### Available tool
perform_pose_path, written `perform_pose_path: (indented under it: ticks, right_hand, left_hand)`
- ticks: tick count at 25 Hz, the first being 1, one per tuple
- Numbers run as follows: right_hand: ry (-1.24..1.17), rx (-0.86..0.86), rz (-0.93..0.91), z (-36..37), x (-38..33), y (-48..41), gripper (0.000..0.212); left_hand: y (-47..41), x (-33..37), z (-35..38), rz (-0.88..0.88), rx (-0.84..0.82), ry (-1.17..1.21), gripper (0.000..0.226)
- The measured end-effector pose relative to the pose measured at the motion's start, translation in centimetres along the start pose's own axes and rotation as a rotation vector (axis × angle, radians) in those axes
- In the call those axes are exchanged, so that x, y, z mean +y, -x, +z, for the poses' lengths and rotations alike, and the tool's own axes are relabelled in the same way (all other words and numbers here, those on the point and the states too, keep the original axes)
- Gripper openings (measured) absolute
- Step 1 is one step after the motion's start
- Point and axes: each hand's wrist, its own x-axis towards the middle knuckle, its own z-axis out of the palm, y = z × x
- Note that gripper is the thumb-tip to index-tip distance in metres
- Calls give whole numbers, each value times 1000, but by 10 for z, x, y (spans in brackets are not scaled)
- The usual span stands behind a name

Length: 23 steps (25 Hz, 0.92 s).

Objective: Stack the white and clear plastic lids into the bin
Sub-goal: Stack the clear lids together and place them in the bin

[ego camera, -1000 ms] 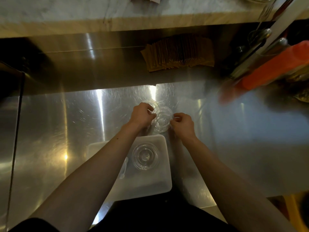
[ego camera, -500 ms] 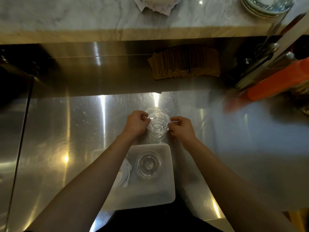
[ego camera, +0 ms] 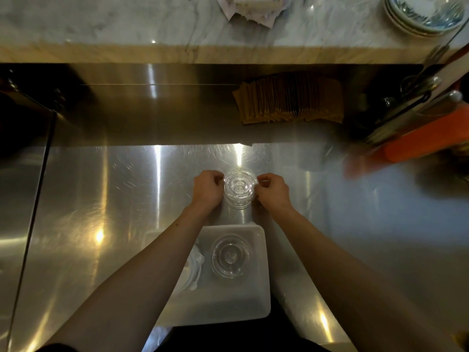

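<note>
A small pile of clear plastic lids sits on the steel counter between my hands. My left hand pinches its left edge and my right hand pinches its right edge. Closer to me stands a translucent white bin. Inside the bin lies a stack of clear lids, and white lids show at its left, partly hidden by my left forearm.
The steel counter spreads wide on both sides. Brown paper sleeves are fanned on the back ledge. An orange object and utensils crowd the right. Plates and papers rest on the marble shelf.
The two separate clear lids were brought together into one aligned pile between my hands. The view has tilted so the bin sits lower in the frame.
</note>
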Motion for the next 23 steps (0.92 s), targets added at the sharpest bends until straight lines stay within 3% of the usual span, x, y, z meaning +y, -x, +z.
perform_pose_path:
  ticks: [8,23]
  right_hand:
    - [0,14,-1,4,1,-3,27]
    - [113,10,-30,3,-3,-2,25]
  left_hand:
    - [-5,-2,1,-94,-7,91,28]
    - [-7,-6,1,-27,34,68,23]
